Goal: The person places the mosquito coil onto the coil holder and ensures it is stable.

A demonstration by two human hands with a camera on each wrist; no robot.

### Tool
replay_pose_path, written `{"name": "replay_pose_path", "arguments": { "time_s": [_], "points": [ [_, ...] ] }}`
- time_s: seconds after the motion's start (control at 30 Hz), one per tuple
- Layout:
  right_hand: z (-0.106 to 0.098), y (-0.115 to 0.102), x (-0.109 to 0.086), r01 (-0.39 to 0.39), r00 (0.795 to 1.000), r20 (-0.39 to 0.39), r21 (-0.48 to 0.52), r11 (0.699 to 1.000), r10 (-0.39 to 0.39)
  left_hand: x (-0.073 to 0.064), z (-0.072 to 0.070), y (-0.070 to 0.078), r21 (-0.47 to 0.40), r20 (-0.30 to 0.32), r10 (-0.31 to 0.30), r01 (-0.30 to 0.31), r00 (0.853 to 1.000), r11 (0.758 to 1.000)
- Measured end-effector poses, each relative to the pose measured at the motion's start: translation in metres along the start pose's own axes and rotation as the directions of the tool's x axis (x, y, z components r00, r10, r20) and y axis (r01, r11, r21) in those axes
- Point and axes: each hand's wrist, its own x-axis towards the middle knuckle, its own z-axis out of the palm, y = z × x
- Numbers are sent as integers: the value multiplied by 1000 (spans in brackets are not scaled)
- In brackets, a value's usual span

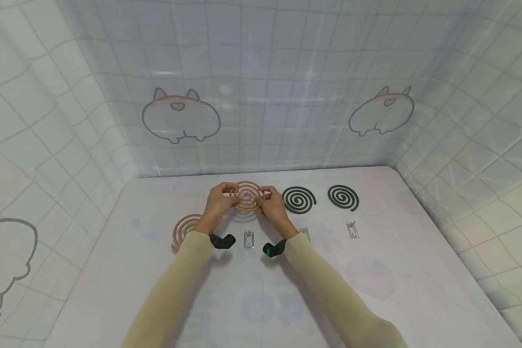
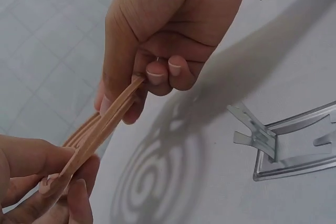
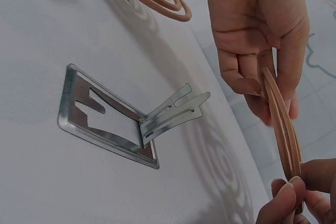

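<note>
Brown coil [image 1: 246, 195], raised above the desk [image 1: 243, 285] beyond a metal stand [image 1: 249, 247]; left hand [image 1: 217, 204] and right hand [image 1: 274, 207] pinch opposite edges in a narrow grip. Plane tilted, spiral face toward the head camera, broad span running hand to hand.

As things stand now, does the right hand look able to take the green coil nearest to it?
Probably not at once: the right hand pinches a brown coil. Otherwise the way seems free: the nearer green coil lies close beside it, with nothing visible between.
</note>
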Motion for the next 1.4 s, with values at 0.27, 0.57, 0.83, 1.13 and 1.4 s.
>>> {"name": "replay_pose_path", "arguments": {
  "time_s": [0.27,0.57,0.83,1.13,1.4],
  "points": [
    [-3,-4,-8,24,999,33,20,1000,-25,-3,-1,-4,-10,13,-3,3,1000,1000],
    [-6,-8,-13,9,998,61,39,999,-11,-12,-2,-4,-17,43,16,-16,999,1000],
    [-12,-12,-22,8,997,70,36,999,-10,-18,-4,-6,14,61,43,-44,997,999],
    [-17,-14,-32,-3,993,115,48,999,-3,-34,-7,-4,15,67,55,-56,996,998],
    [-22,-13,-40,8,990,137,51,999,-14,-42,-6,-7,-15,78,53,-52,996,999]
  ]
}}
